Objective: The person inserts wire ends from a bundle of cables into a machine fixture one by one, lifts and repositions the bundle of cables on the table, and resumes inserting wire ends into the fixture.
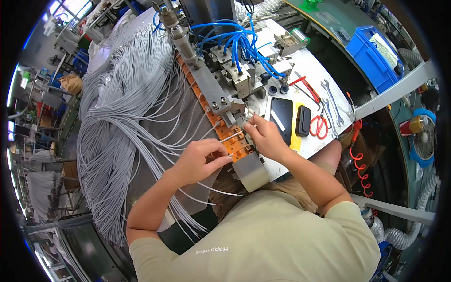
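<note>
My left hand [199, 161] pinches a thin white cable [231, 137] and holds its end against the orange slotted rail [217, 123] of the machine. My right hand [265, 136] has its fingertips closed on the same cable end, right at the metal clamp head [231, 108]. A big bundle of grey-white cables [127, 94] fans out to the left over the bench. More loose white cables [206, 190] trail under my left wrist.
Blue air hoses [237, 42] loop over the metal fixture behind the clamp. A black phone [281, 117], red-handled scissors [319, 124], two spanners [331, 101] and a red screwdriver [307, 87] lie on the white plate at the right. A blue crate [376, 58] stands farther right.
</note>
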`<control>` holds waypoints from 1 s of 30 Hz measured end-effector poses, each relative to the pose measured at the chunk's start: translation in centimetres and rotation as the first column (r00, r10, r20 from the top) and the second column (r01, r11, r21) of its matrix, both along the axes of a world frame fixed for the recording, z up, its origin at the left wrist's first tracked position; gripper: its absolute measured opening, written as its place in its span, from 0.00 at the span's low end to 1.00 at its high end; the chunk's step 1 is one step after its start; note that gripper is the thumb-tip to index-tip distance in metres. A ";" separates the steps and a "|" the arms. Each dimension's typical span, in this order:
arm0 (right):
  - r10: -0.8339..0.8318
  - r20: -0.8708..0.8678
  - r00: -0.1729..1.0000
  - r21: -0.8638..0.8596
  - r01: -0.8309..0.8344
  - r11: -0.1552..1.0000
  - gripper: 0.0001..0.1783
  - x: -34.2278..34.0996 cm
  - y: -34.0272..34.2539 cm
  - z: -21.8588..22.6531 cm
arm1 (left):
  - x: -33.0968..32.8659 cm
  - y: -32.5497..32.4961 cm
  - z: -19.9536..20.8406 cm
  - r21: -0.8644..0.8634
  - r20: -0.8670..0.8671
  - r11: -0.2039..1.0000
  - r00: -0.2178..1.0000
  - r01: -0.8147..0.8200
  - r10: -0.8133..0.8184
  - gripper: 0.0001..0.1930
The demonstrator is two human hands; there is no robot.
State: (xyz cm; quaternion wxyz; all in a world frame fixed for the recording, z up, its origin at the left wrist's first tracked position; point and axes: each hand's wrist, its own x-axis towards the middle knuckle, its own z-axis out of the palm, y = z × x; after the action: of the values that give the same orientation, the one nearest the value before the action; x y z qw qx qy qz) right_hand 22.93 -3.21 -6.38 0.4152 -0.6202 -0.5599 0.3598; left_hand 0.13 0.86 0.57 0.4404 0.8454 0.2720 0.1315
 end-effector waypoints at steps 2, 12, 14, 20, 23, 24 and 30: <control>-0.006 0.002 1.000 0.024 0.006 1.000 0.13 0.3 -0.4 -0.1 | 0.2 -0.6 0.0 -0.095 0.023 0.990 0.994 -0.108 0.110 0.05; -0.034 0.327 0.945 0.561 -0.165 0.812 0.08 -2.7 -4.0 3.2 | 0.0 -0.6 -0.8 -0.176 0.138 0.968 0.969 -0.181 0.206 0.10; -0.020 0.286 0.958 0.552 -0.147 0.821 0.09 -2.8 -3.9 2.9 | 0.5 -1.1 -1.0 -0.155 0.178 0.966 0.956 -0.207 0.234 0.10; 0.028 0.208 0.978 0.513 -0.134 0.848 0.10 -3.1 -3.9 2.5 | 0.5 -1.0 -0.9 -0.063 0.190 0.972 0.954 -0.224 0.232 0.10; 0.132 0.120 0.984 0.312 -0.164 0.936 0.09 -2.8 -4.2 3.7 | 0.3 -1.1 -0.3 -0.047 0.136 0.980 0.970 -0.196 0.200 0.08; 0.175 0.066 0.982 0.207 -0.185 0.961 0.08 -2.7 -4.2 3.9 | 0.2 -1.1 -0.2 -0.047 0.137 0.979 0.970 -0.197 0.201 0.08; 0.261 0.148 0.954 0.377 -0.299 0.877 0.07 -1.9 -3.1 3.5 | -0.4 -0.6 -0.3 -0.306 0.105 0.948 0.986 -0.092 0.130 0.07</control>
State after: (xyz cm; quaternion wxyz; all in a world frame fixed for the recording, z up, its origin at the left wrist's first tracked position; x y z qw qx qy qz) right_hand 21.08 -6.26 -2.92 0.4490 -0.4519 -0.7233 0.2666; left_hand -0.24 0.21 0.31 0.5716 0.7422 0.3080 0.1657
